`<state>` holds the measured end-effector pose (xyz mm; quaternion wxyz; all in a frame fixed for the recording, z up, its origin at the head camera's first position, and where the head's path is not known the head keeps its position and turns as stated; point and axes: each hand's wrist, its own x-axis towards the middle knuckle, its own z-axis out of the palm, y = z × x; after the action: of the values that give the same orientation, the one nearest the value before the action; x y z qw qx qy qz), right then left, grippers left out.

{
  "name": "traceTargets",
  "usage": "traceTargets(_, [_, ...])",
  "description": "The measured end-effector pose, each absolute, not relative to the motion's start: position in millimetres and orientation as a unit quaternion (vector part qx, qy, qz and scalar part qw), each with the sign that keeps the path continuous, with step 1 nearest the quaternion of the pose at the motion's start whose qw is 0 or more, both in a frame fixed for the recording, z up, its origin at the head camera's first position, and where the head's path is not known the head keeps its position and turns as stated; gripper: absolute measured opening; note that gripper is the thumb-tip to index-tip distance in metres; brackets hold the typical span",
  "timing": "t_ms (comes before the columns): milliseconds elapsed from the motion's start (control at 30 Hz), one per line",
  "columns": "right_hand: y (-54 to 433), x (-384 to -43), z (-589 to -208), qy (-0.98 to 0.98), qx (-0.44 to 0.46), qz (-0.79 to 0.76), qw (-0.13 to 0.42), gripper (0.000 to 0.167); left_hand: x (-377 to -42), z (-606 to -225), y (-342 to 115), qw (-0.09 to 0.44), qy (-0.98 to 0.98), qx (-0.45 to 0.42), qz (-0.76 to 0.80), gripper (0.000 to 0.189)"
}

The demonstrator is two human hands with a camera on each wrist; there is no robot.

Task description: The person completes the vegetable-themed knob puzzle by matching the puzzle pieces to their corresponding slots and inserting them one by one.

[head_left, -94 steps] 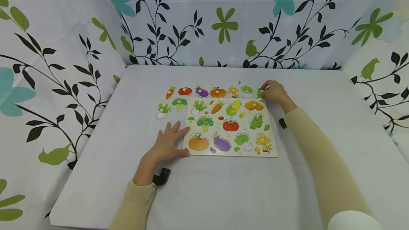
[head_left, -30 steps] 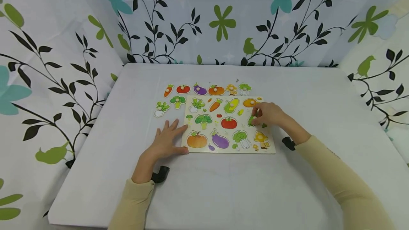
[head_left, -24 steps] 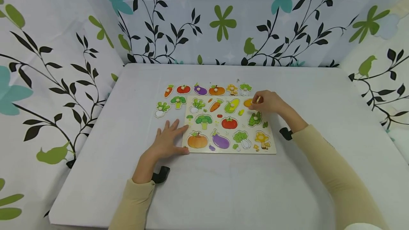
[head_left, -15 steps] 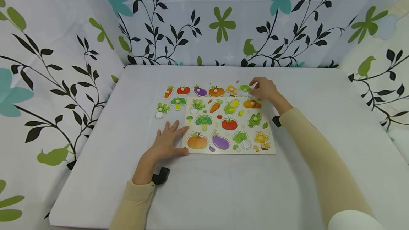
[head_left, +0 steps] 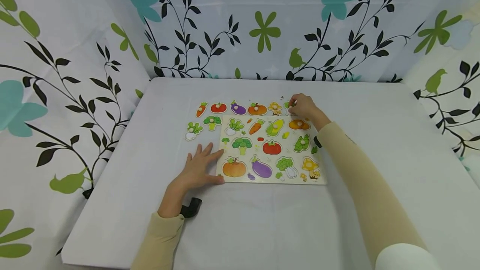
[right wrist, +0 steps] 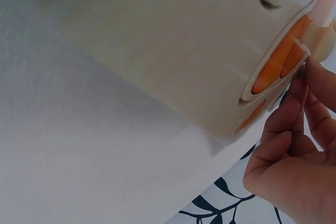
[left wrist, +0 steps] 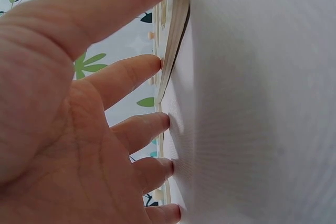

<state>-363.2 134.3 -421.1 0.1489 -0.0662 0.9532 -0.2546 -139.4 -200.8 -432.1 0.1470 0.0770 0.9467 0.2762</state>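
In the head view a wooden vegetable puzzle board lies on the white table. My left hand is spread at its left side, thumb and index fingertip touching the board's edge in the left wrist view. My right hand is beyond the board's far edge, thumb and fingers pinching a bok choy piece, which they partly hide. The fingertips of the right hand are pressed together in the right wrist view. Potato and green vegetable pieces sit in the board at the right.
Several loose knobbed pieces line up behind the board: carrot, tomato, eggplant, pumpkin and mushroom. Broccoli and turnip pieces lie at its left. A patterned cloth hangs behind.
My right hand took the green vegetable piece from the back row's right end, set it into the board, then moved back up and left to the bok choy piece. The left hand stayed put.
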Motion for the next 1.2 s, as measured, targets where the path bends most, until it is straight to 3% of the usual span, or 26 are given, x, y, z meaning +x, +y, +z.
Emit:
traceTargets(300, [143.4, -351.0, -410.4, 0.942, -0.097, -0.308, 0.096, 0.016, -139.6, -432.8, -198.2, 0.148, 0.948, 0.080, 0.271, 0.090])
traceTargets(500, [137.4, -320.7, -394.8, 0.929, -0.186, -0.307, 0.090, 0.013, -140.6, -430.4, -200.0, 0.146, 0.949, 0.080, 0.269, 0.090])
traceTargets(833, [130.0, -243.5, -386.5, 0.897, -0.307, -0.276, 0.156, 0.005, -140.0, -431.5, -200.8, 0.148, 0.948, 0.081, 0.268, 0.090])
traceTargets(1200, [139.8, -203.1, -410.9, 0.886, -0.327, -0.239, 0.224, 0.008, -140.7, -433.7, -200.1, 0.148, 0.947, 0.084, 0.272, 0.090])
